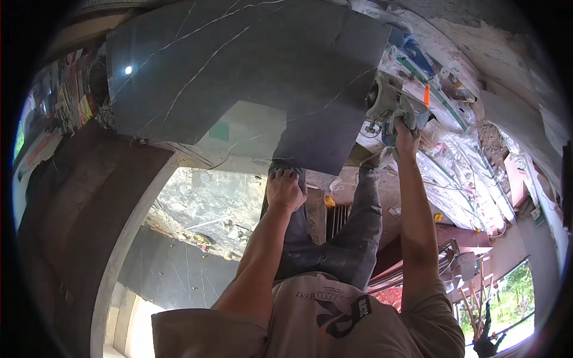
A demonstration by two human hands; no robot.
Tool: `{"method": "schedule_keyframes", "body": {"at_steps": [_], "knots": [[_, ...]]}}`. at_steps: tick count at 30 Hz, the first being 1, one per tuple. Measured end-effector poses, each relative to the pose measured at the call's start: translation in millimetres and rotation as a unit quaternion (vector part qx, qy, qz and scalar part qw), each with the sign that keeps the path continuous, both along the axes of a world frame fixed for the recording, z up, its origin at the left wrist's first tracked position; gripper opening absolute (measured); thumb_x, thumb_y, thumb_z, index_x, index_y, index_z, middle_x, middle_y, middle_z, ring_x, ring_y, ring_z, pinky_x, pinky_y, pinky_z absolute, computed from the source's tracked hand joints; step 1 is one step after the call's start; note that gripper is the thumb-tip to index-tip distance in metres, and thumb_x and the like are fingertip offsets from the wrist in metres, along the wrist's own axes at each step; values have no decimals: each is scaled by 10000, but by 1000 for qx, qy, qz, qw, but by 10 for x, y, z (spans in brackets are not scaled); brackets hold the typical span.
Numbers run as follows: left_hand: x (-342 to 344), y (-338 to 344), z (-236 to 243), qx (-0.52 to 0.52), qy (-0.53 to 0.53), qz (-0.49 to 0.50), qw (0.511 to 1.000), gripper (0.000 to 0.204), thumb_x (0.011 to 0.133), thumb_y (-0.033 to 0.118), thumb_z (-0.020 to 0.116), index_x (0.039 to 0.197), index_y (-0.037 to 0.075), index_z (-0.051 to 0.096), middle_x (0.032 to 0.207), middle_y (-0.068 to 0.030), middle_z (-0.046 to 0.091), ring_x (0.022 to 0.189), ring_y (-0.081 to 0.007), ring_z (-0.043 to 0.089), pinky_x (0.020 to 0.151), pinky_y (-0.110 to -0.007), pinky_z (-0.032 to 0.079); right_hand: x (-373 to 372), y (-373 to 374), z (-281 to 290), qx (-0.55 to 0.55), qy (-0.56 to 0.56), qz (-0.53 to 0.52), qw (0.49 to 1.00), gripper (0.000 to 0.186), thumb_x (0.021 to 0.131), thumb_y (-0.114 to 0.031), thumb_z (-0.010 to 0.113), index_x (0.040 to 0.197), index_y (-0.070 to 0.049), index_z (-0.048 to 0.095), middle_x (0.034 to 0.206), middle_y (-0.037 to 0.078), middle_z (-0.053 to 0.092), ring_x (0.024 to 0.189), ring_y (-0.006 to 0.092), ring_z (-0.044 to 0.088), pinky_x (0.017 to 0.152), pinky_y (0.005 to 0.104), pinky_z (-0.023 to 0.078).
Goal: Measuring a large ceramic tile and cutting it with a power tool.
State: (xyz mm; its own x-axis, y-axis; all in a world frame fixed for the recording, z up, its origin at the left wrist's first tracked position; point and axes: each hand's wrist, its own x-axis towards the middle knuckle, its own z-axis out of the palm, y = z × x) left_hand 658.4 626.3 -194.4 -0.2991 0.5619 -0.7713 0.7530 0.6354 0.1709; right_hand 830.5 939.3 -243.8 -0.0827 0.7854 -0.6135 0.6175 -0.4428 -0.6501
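A large dark grey stone slab (239, 77) with white veins spans the upper middle of the view, its surface glossy with reflections. At its right edge is a grey-green handheld stone cutter (385, 98), with a dark round part facing the slab. My right hand (407, 134) is closed around the cutter's rear end, arm stretched forward. Whether the blade touches the slab cannot be made out. My left hand (286, 190) rests on my left knee, just below the slab's near edge, fingers draped over the trousers and holding nothing.
Plastic-wrapped panels (459, 173) lean along the right side, with an orange piece (427, 95) near the cutter. A brown board (83, 179) lies at left. Below the slab are a dusty pale surface (209, 194) and another dark veined slab (173, 262).
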Motion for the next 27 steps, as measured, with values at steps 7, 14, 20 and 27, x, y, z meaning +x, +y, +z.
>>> {"method": "schedule_keyframes", "body": {"at_steps": [7,14,20,27], "knots": [[28,-57,-24,3,1,0,1000,402,852,378,611,1074,59,715,1138,-147,653,1177,-327,561,1074,-459,394,72,-98,-42,49,1,8,999,295,813,-213,656,997,15,690,887,141,701,819,263,643,778,388,488],[39,-101,-43,1,-2,6,1000,404,852,377,611,1067,51,714,1150,-147,650,1186,-329,558,1075,-460,393,-35,-93,67,32,6,-11,999,302,821,-210,661,1014,21,691,906,126,709,832,236,644,781,377,492],[50,-85,-27,30,12,1,999,333,841,336,612,990,59,720,1106,-126,668,1155,-302,573,1034,-446,408,-24,61,-150,40,28,-4,999,366,837,-263,685,1093,-3,703,983,62,689,885,169,598,802,332,473],[38,-92,-18,32,10,1,999,336,842,338,610,991,57,721,1103,-128,670,1155,-304,573,1025,-444,413,-39,62,-304,53,53,-16,997,291,832,-218,673,1030,-9,712,891,57,689,805,171,603,754,336,486]]}}
